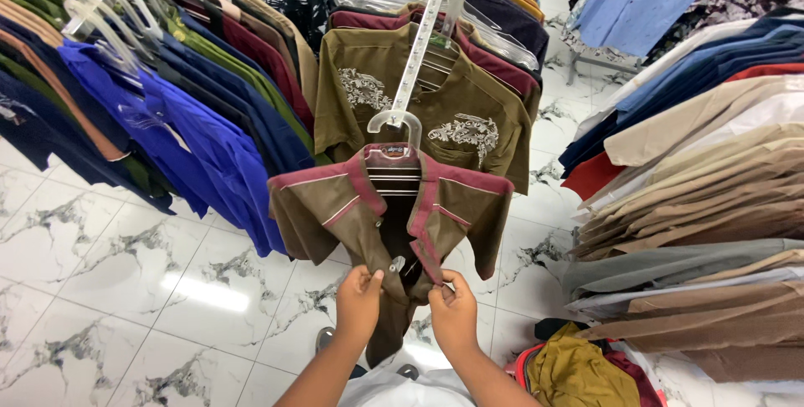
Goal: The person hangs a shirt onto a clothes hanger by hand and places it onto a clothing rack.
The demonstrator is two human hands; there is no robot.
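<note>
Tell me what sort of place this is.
Most likely a clothing shop: racks of hung shirts, folded-looking rows of shirts on the right, and both hands at a brown shirt on a hanger.

The brown shirt's [352, 206] lower front is hidden behind both hands.

We see a clothing shop. Rows of shirts hang close together on clear plastic hangers [117, 5]: blue and green ones [201, 131] at left, beige and brown ones [712, 172] at right. A sloping display arm [419, 47] carries a brown shirt with maroon trim [394, 214] in front of an olive embroidered shirt [435, 97]. We note the white marble-patterned tile floor [109, 265] and a pile of loose garments [578, 373] at lower right.
</note>
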